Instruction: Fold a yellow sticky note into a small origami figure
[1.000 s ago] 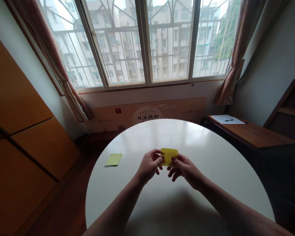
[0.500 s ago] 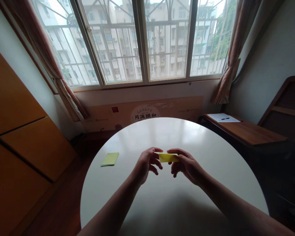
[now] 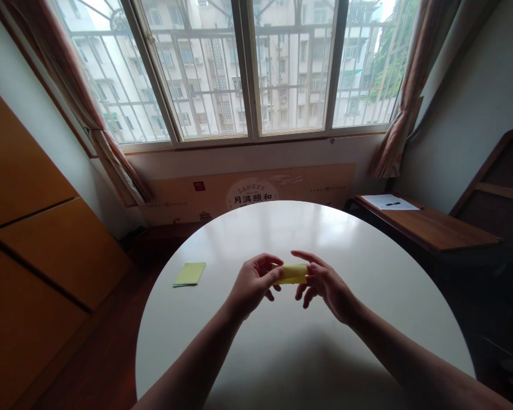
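A folded yellow sticky note (image 3: 294, 274) is held up over the white round table. My left hand (image 3: 256, 282) pinches its left end, thumb in front and fingers behind. At the other end, my right hand (image 3: 327, 285) has its thumb side against the note, the grip there partly hidden. The right index finger is stretched out above the note, and the lower fingers hang loosely apart. On the table's left side lies a pad of light green sticky notes (image 3: 190, 274), with a bluish layer at its bottom edge.
The white round table (image 3: 256, 347) fills the space before me. A wooden side table (image 3: 448, 228) at right carries a paper sheet (image 3: 385, 202) and a pen (image 3: 393, 204). Orange cabinets (image 3: 29, 262) stand left; a barred window (image 3: 282, 74) is ahead.
My left thumb has come onto the front of the note. The right index finger has lifted off its top edge, and the right thumb has shifted toward its right end.
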Action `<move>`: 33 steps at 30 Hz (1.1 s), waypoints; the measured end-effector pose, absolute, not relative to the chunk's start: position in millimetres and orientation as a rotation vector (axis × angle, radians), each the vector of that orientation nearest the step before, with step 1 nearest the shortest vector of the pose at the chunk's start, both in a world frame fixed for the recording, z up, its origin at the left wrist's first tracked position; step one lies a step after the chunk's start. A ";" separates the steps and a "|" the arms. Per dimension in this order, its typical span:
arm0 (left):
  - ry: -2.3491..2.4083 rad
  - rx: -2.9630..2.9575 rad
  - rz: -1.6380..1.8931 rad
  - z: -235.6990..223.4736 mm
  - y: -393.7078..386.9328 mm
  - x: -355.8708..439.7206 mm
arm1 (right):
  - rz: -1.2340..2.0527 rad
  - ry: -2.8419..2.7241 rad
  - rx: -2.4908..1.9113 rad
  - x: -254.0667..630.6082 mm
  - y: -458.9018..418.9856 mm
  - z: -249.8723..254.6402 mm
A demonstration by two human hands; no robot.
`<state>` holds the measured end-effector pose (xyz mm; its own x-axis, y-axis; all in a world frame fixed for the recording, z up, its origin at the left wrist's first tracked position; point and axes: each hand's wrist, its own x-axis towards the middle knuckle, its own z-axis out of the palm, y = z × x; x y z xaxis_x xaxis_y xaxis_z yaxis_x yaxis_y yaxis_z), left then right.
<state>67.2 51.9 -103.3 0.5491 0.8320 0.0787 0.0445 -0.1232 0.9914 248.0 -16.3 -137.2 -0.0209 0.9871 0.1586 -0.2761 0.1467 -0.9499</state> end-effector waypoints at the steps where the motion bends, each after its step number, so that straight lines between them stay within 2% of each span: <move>1: 0.767 1.574 0.804 -103.8 52.3 67.1 | 1.222 -1.124 -0.880 247.7 -16.4 -137.3; 13: 0.732 1.609 0.808 -101.9 49.2 66.3 | 1.066 -1.154 -0.940 248.2 -17.1 -137.1; 26: 0.669 1.905 0.926 -100.3 38.9 64.0 | 1.133 -1.240 -0.874 241.7 -20.7 -135.1; 33: 0.645 1.635 1.025 -96.6 33.9 68.4 | 1.153 -1.014 -0.857 236.8 -25.3 -132.7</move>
